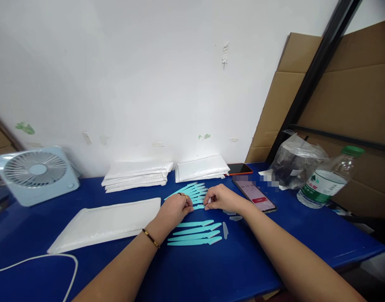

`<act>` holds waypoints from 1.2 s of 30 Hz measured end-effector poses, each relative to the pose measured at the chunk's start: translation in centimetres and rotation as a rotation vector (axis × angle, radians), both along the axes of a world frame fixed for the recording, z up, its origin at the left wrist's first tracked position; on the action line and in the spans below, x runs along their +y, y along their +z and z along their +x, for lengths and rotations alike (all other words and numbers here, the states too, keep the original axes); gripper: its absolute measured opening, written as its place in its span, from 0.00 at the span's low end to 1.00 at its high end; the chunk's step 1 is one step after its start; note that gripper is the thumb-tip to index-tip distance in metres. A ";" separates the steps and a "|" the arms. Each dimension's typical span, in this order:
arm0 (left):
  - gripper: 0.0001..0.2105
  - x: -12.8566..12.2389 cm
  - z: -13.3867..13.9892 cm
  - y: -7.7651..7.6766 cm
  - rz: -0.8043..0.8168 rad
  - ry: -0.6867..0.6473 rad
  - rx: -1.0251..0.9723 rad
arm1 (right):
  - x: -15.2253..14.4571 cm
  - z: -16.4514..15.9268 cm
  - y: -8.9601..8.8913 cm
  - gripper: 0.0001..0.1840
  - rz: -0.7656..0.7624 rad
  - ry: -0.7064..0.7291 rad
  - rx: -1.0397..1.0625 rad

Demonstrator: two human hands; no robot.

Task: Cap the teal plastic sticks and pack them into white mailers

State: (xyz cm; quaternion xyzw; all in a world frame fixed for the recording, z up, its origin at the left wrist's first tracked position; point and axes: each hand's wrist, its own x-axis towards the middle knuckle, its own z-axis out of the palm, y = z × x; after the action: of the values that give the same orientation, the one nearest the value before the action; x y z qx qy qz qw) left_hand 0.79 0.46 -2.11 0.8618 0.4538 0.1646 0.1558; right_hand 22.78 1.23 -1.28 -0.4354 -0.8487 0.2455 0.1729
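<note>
**Pinching at a teal tool in the centre of the frame**

At lower left, a white cable is looped. At lower centre, blue tabletop is shown between the forearms; its edge is cut off at lower right. Above that, four teal tools are laid side by side, handles leftward, probably so that each can be told apart. Clear pieces are scattered just beside their tips.

The teal tool is gripped by the narrowed fingertips of the left hand, apparently for steadiness. A small pale piece seems to be pinched by the right hand; whether the tool is also touched cannot be told. Sideways room is bounded by a padded envelope at left and a lit phone at right. Beyond, more tools are fanned, and white stacks are set near the wall.
</note>
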 end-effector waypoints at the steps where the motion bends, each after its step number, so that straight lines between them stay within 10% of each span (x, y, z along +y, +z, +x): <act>1: 0.04 0.0 0.2 -0.1 0.013 -0.007 -0.002 | 0.1 -0.3 -0.1 0.12 0.019 0.002 0.010; 7: 0.09 -0.4 -0.1 0.6 0.045 -0.007 -0.050 | -0.3 1.5 1.4 0.13 0.068 -0.032 0.005; 14: 0.13 -1.1 -1.8 2.2 -0.296 -0.212 0.010 | -1.1 5.3 3.1 0.14 -0.169 -0.017 -0.278; 36: 0.05 -1.1 -0.2 0.7 -0.101 -0.091 0.066 | -1.3 0.6 1.5 0.11 -0.103 0.025 -0.075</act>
State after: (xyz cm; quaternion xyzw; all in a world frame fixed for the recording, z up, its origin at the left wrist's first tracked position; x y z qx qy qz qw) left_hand 0.57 -0.65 -1.39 0.8776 0.4266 0.1058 0.1913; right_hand 23.39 -0.05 0.25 -0.4419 -0.8463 0.2744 0.1152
